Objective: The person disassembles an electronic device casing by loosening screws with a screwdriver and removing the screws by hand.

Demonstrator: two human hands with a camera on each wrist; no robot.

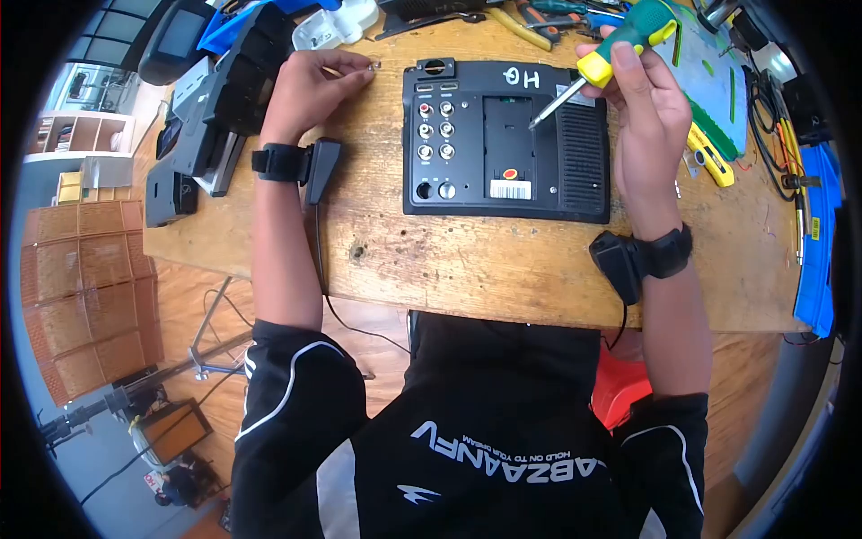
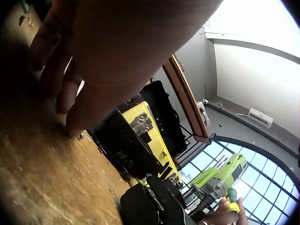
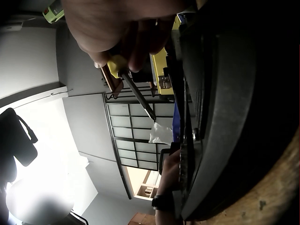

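A black monitor-like device [image 1: 503,193] lies back side up on the wooden table, with "HQ" written on its casing and round sockets along one side. My right hand [image 1: 651,117] grips a screwdriver [image 1: 626,40] with a green and yellow handle, its metal shaft slanting over the recessed middle of the device. My left hand [image 1: 310,94] rests on the table left of the device. Its thumb and forefinger reach to some tiny shiny pieces [image 1: 374,66], probably screws. In the left wrist view, the fingers [image 2: 72,105] touch the wood, their inner sides hidden.
Black cases [image 1: 238,90] stand at the left, beside a white plastic piece [image 1: 337,24]. Pliers and other tools lie along the far edge. A green-edged mat [image 1: 709,81], a yellow cutter [image 1: 712,160] and cables [image 1: 770,117] lie at the right, near a blue bin [image 1: 817,234].
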